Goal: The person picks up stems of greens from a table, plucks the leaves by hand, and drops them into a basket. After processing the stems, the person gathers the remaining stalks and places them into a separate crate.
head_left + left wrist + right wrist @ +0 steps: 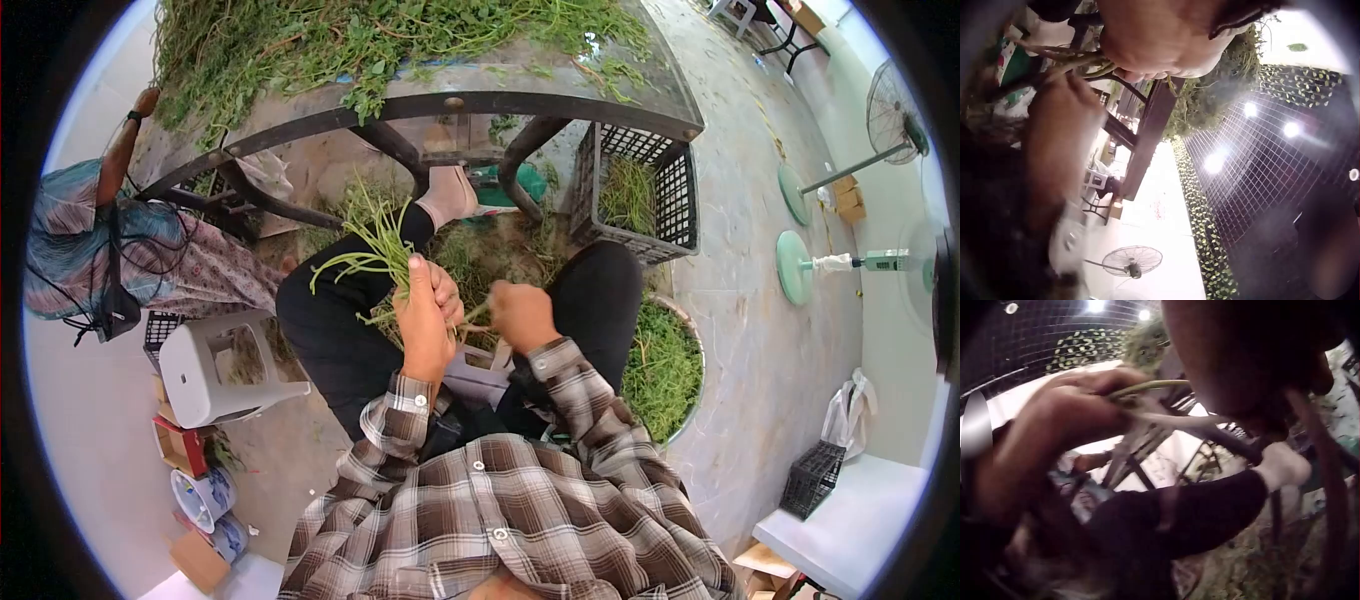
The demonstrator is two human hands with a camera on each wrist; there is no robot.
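My left hand grips a bunch of long green stems over my lap, their thin tops fanning up and to the left. Close beside it, my right hand has its fingers curled round the stems' lower ends. In the right wrist view, pale stems run between the left hand and the right hand. The left wrist view has thicker stem ends crossing just above the right hand, which is blurred.
Leafy greens are heaped on the table ahead. A black crate holding stems and a round tub of greens stand to my right. At left are a person and a white stool. Loose stems litter the floor.
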